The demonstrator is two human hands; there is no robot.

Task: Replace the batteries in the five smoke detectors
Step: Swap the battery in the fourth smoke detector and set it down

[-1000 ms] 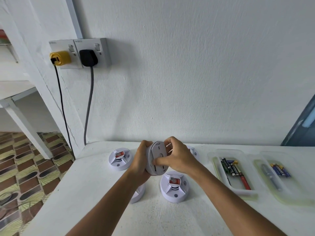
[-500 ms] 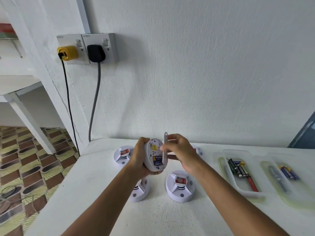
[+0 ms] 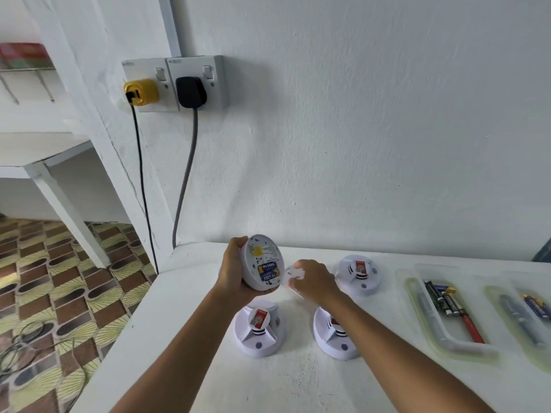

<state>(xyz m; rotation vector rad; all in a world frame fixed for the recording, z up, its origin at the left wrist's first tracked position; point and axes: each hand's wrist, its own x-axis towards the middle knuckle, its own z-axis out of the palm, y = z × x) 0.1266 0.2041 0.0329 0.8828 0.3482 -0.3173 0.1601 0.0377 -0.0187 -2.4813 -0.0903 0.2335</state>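
Note:
My left hand (image 3: 235,272) holds a white round smoke detector (image 3: 262,262) up on edge, its back facing me. The battery bay is uncovered and shows two blue batteries (image 3: 268,271). My right hand (image 3: 313,281) is just right of it, fingers closed on the small white battery cover (image 3: 293,275), low near the table. Three more detectors stand on the white table (image 3: 298,383): one at front left (image 3: 258,330), one at front right (image 3: 334,338) partly under my right forearm, and one further back (image 3: 359,274).
Two clear plastic trays lie at the right: the nearer tray (image 3: 441,344) holds dark batteries and a red-handled tool (image 3: 471,326), the far-right tray (image 3: 507,317) holds blue batteries and a pen-like tool. The wall carries sockets with a yellow plug (image 3: 141,92) and a black plug (image 3: 190,92). The table's left edge drops to a tiled floor.
The battery cover came off the held detector, exposing the batteries. My right hand moved the cover down and to the right, away from the detector. The camera view shifted.

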